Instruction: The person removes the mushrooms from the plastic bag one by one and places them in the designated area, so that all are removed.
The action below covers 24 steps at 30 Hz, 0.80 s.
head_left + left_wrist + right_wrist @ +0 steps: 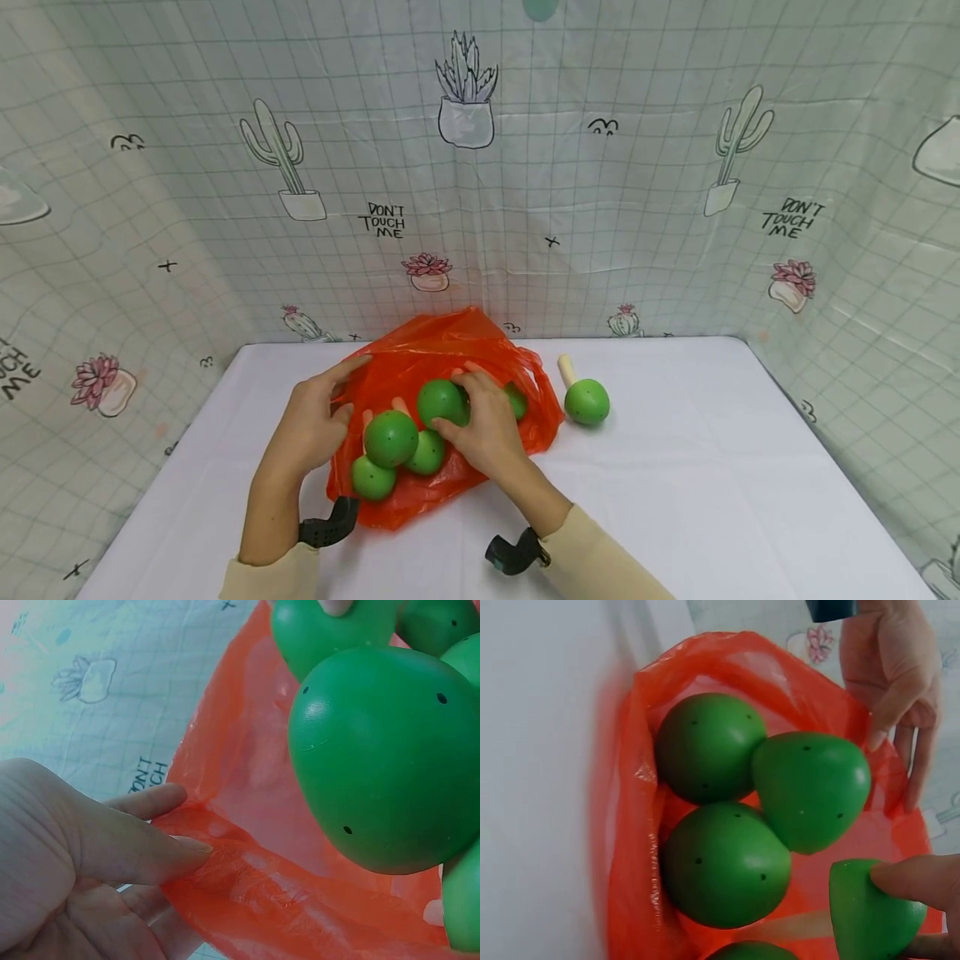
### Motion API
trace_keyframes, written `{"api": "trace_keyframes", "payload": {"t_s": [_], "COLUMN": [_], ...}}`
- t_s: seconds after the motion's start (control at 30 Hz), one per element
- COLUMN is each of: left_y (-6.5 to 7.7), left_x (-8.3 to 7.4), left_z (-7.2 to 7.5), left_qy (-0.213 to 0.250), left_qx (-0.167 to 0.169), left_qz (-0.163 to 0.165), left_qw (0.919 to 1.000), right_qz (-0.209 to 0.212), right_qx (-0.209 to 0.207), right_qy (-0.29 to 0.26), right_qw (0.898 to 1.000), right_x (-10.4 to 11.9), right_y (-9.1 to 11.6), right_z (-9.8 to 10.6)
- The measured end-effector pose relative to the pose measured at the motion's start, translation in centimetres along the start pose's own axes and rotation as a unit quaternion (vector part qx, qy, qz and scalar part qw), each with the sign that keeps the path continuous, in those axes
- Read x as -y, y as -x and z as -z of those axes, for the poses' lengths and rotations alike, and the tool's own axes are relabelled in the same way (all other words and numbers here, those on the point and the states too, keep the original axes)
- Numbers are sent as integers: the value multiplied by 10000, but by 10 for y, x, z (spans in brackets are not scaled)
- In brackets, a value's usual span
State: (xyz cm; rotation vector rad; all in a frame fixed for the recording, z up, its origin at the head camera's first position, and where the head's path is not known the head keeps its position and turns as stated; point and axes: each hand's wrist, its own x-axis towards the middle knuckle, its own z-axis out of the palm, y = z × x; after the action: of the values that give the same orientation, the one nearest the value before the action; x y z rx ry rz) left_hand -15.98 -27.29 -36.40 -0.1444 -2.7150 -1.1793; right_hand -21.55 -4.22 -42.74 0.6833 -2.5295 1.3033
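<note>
A red plastic bag (442,333) lies on the white table with its mouth spread open. My left hand (311,425) pinches the bag's left edge, thumb (150,855) on the inner side and fingers behind it. Over the bag's opening, my right hand (491,433) grips a green maraca (438,402) by its round head, thumb on one side. Several more green maracas with black dots, including one in front (391,438), are clustered in the bag, and another maraca (515,401) shows partly behind my right hand. Most of their pale handles are hidden.
One maraca (587,402) with a pale wooden handle (566,370) lies on the white table (675,467), right of the bag. A patterned cloth (525,183) hangs behind the table and along both sides.
</note>
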Motion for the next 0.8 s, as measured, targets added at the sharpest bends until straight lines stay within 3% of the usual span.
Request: {"api": "trace_keyframes", "payload": {"t_s": [0.2, 0.5, 0.8], "left_y": [0, -1, -3], "left_x": [0, 0, 1], "left_z": [0, 0, 2], "left_qy": [17, -27, -22], "left_qx": [-1, -57, -31], "left_qz": [-15, -184, -108], "left_qw": [10000, 9998, 9999], "right_qz": [-145, 152, 250], "right_qx": [9, -180, -334], "right_qy": [-99, -279, -556], "right_qw": [9998, 9993, 9976], "right_x": [9, 21, 32], "right_y": [4, 8, 14], "right_z": [8, 25, 46]}}
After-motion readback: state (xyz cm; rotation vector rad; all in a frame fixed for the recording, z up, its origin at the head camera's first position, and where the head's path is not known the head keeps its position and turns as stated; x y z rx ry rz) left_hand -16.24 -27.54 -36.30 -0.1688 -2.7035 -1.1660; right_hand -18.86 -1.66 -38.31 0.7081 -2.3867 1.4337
